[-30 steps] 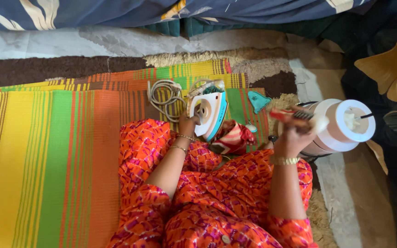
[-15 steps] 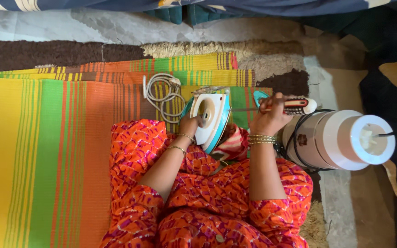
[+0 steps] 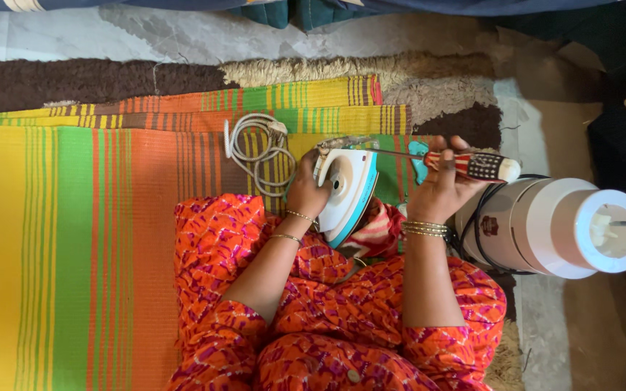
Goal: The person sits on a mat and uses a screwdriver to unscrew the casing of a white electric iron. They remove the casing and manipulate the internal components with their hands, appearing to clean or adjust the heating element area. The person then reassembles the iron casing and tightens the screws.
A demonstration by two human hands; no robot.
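Screwdriver in the right hand, lying nearly level across the view, its red-and-black striped handle with the pale butt end out to the right and its thin metal shaft running left toward the iron. Tip sits at or just beside the upper end of the iron, near where the cord enters; whether it actually seats in a screw is too small to tell. Right hand's fingers are curled together round the handle, a closed hold, palm under it, bangles at the wrist. Iron is white with a light blue edge, standing tilted over the lap, long axis running from upper left to lower right, flat side turned toward the right. Left hand is clamped on the iron's left side, fingers wrapped over the body, steadying it; this hand is the one touching the iron, the right reaches it only through the tool. Coiled white cord lies on the striped mat just left of the iron's top end. White cylindrical appliance on its side, near the right forearm, a black cable looped round it. Person sits in orange patterned clothing.
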